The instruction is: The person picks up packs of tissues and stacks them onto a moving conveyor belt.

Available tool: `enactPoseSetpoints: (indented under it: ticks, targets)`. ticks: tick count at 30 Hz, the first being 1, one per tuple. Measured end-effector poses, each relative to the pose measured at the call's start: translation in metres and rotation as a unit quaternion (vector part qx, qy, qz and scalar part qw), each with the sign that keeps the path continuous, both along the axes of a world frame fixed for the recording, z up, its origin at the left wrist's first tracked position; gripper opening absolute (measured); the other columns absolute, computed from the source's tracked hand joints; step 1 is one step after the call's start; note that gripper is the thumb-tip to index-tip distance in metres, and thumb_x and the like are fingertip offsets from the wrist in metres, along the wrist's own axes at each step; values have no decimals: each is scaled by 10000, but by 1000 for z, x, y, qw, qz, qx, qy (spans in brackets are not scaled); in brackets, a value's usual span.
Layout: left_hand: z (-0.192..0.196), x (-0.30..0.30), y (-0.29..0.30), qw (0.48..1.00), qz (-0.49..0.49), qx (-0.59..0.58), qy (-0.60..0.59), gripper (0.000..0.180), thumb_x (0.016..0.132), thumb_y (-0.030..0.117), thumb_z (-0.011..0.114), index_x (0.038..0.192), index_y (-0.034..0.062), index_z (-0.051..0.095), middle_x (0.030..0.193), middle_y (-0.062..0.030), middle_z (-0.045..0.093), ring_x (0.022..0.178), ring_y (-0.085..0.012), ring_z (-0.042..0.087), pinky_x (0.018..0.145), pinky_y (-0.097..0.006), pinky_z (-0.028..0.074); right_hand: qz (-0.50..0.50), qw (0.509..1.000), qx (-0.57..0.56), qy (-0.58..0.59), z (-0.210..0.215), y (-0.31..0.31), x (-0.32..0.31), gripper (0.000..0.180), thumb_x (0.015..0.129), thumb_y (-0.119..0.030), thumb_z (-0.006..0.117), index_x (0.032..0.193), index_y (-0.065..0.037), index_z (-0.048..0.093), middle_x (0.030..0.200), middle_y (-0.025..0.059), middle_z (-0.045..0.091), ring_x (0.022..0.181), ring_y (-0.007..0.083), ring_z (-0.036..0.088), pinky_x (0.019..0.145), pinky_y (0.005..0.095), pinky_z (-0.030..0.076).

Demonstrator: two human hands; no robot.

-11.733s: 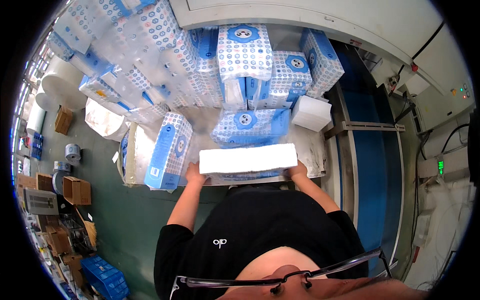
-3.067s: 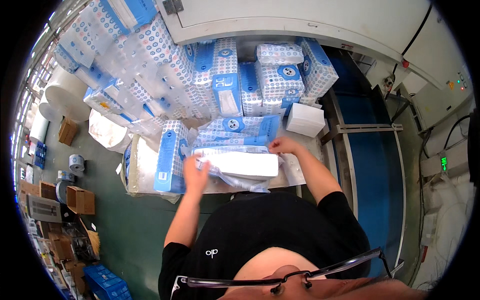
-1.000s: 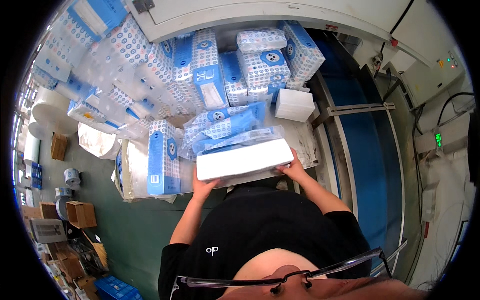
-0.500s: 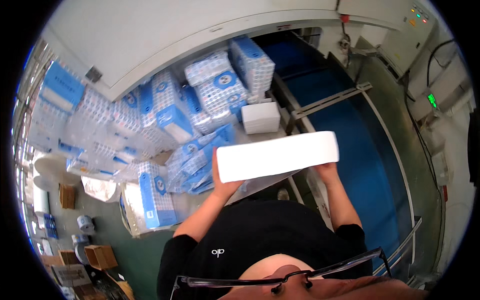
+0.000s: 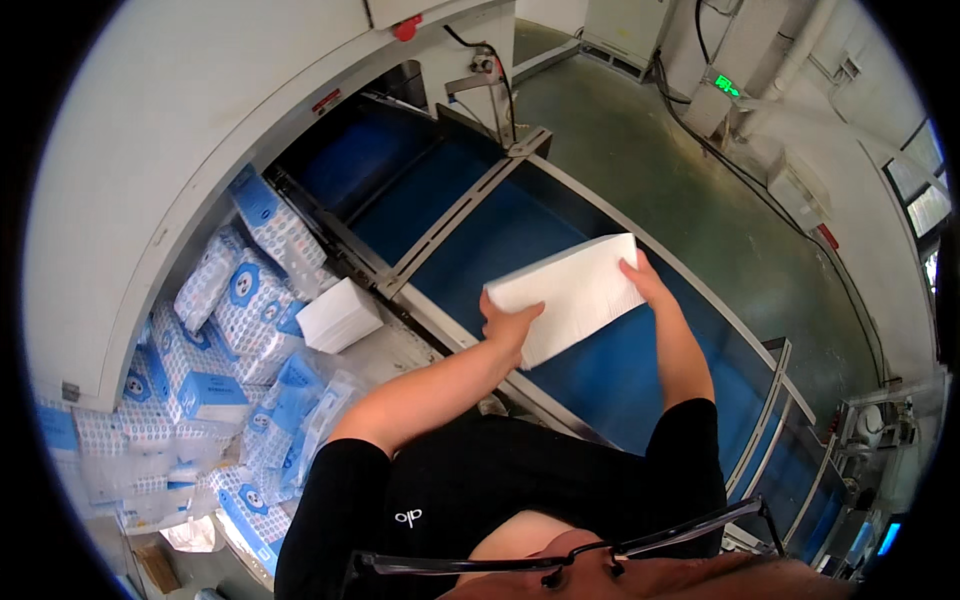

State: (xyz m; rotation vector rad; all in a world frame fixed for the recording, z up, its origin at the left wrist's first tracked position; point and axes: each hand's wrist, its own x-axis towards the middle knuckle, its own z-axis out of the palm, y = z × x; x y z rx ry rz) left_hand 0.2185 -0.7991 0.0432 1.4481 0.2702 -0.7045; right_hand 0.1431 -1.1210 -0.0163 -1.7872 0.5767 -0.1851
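Between my two hands is a long stack of white folded tissues (image 5: 580, 300), tilted, with the blue conveyor belt (image 5: 480, 225) beneath it. My left hand (image 5: 512, 328) grips its left end, thumb lying over the broad face. At the opposite end, my right hand (image 5: 645, 278) is closed on the upper right corner, its thumb on the face too. Whether the stack touches the belt I cannot tell. A second, shorter white tissue stack (image 5: 341, 316) sits apart on the table left of the belt.
Blue-and-white printed tissue packs (image 5: 250, 300) pile up at the left, with crumpled plastic packaging (image 5: 300, 410) in front. A metal crossbar (image 5: 465, 210) spans the belt. The machine housing (image 5: 170, 120) rises at the far left, and cables (image 5: 740, 165) run along the right wall.
My view has turned right. Both hands have carried the tissue stack from beside the table to over the belt, and its broad face now shows with my thumbs on it.
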Motion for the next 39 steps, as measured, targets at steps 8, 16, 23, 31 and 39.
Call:
enactPoseSetpoints:
  ticks: [8,16,23,31,39]
  targets:
    - [-27,-16,12,894,-142,-77,417,722,885,317,643,1439,100,234,1453,-194,320,1317,-458,342,966,-704,332,-35,895,-418,153,18,23,4,650,864,-478,605,1336,-62,440,1337,167,524,1235,342,483,1030,449,356]
    - [30,-4,168,943,-309,-101,65,522,923,268,635,1359,45,453,1138,-108,600,1012,-169,598,902,-324,493,-118,816,-517,231,-28,63,-64,737,894,-481,561,1451,-52,339,1529,177,275,1436,334,194,1140,551,130]
    - [-46,-49,375,960,8,187,-207,417,853,246,710,1168,1,592,986,-90,651,832,-139,615,772,-297,512,-135,939,-268,-168,76,204,18,202,934,-162,571,1043,-9,646,1040,126,651,945,221,616,845,327,487]
    - [-24,-139,504,955,171,176,-169,361,868,214,703,1139,-5,606,950,-79,662,843,-115,616,756,-271,507,391,891,-100,-209,139,651,176,315,874,-302,652,981,-9,696,829,141,693,774,233,658,713,327,493]
    - [-62,-210,585,929,77,315,-181,573,814,411,722,1186,-8,601,1025,-165,666,864,-231,673,775,-342,539,313,940,-132,-29,101,834,313,482,781,-426,739,921,34,713,810,159,706,726,233,659,649,349,502]
